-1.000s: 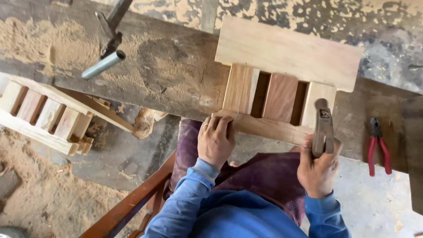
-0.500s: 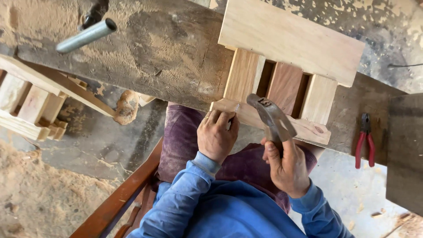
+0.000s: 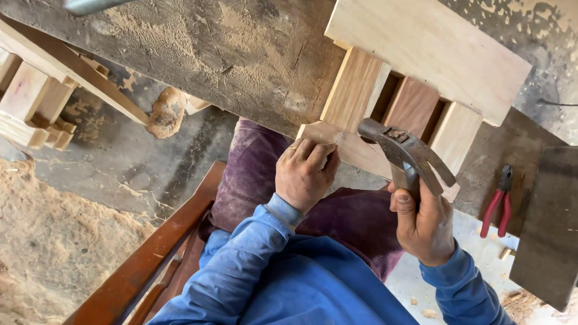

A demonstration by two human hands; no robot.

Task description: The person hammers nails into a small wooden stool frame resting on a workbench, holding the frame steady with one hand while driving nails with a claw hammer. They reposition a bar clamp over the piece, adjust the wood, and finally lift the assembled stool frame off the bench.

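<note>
**A:** What am I looking at down there?

**B:** I see the left hand [image 3: 307,174] closed in a pinch on a small nail [image 3: 339,138], holding it against the near rail of the wooden frame [image 3: 421,72]. The nail pokes out at about one o'clock from the fingertips, its shank tilted along a one-to-seven line in my view, tip on the pale strip.

**A:** And the other hand?

**B:** The right hand [image 3: 424,225] is wrapped tight round the handle of a claw hammer [image 3: 403,150]. From that fist the handle runs up toward eleven o'clock, and the striking face sits at the upper left end, claw trailing off to four o'clock.

**A:** So how does the nail lie from the hammer?

**B:** At about nine to ten o'clock from the hammer face, just beside it, not touching as far as I can tell. The left hand is the one on the nail; the right is near, apart from it.

**A:** Anything else close by?

**B:** Red-handled pliers [image 3: 497,201] on the workbench [image 3: 229,54], at three o'clock from the right hand, well apart.
</note>
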